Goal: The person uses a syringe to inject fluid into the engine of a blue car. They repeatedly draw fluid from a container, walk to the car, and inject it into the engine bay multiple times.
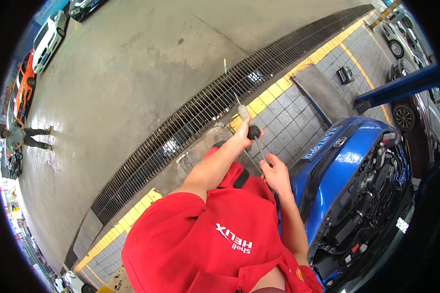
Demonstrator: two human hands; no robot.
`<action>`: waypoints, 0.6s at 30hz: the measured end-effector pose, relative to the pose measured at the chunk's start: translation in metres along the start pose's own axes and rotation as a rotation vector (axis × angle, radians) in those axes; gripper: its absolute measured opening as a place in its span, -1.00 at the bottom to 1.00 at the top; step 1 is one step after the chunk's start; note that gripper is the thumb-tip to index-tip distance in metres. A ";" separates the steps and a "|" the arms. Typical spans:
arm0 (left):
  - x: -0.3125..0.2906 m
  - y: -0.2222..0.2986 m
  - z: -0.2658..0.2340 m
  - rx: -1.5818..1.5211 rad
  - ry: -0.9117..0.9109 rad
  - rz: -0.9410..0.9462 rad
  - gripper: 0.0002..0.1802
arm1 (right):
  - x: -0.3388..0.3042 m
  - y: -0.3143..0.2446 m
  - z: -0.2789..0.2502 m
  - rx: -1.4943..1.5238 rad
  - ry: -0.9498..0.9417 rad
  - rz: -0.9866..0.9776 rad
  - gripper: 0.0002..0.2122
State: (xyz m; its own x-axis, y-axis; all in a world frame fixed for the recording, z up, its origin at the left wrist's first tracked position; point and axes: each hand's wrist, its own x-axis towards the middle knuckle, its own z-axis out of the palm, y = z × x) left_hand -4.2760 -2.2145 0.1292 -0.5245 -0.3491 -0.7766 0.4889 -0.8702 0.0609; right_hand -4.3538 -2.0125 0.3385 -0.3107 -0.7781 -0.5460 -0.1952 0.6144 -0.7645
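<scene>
My left hand (243, 132), arm stretched forward, is closed around a pale handle-like piece (243, 112) with a thin tip pointing away from me. Beside its fingers sits a black round piece (253, 132), from which a slim grey rod (259, 148) runs back toward my body. I cannot tell whether these parts belong to one tool. Closer to me, my right hand (275, 172) has its thumb and fingers closed at the rod's near end. A blue car (344, 158) with its engine bay exposed stands to the right of my right hand.
A long dark floor grate (200, 115) crosses diagonally beyond my hands, bordered by a yellow strip (261, 101). Ahead right are a metal ramp plate (322, 93), a black box (345, 75) and a blue lift arm (401, 88). Another person (27, 136) and parked cars are at far left.
</scene>
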 end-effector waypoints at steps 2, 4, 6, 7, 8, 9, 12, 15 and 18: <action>0.024 0.036 -0.017 0.010 0.041 -0.016 -0.38 | 0.043 -0.012 0.028 -0.044 0.028 -0.040 -0.54; 0.043 0.065 -0.022 0.036 0.163 0.098 -0.39 | 0.086 -0.020 0.058 -0.132 0.103 -0.146 -0.52; 0.060 0.096 -0.045 0.024 0.145 0.153 -0.51 | 0.123 -0.025 0.080 -0.350 0.161 -0.320 -0.64; 0.066 0.110 -0.052 -0.010 0.192 0.177 -0.53 | 0.138 -0.042 0.094 -0.394 0.175 -0.357 -0.67; 0.072 0.121 -0.059 -0.044 0.240 0.199 -0.56 | 0.150 -0.057 0.107 -0.439 0.188 -0.395 -0.70; 0.072 0.141 -0.066 -0.040 0.268 0.180 -0.61 | 0.158 -0.077 0.119 -0.367 0.153 -0.312 -0.77; 0.077 0.166 -0.069 -0.020 0.451 0.157 -0.55 | 0.195 -0.095 0.141 -0.421 0.124 -0.301 -0.80; 0.074 0.188 -0.073 -0.049 0.430 0.092 -0.56 | 0.220 -0.106 0.160 -0.431 0.114 -0.287 -0.81; 0.073 0.200 -0.071 0.032 0.443 0.080 -0.57 | 0.233 -0.110 0.176 -0.460 0.130 -0.300 -0.81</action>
State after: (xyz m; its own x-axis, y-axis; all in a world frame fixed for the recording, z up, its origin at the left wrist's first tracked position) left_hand -4.1677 -2.3894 0.0402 -0.1336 -0.2391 -0.9618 0.4898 -0.8596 0.1456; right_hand -4.2415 -2.2845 0.2350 -0.2852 -0.9228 -0.2592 -0.6692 0.3853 -0.6354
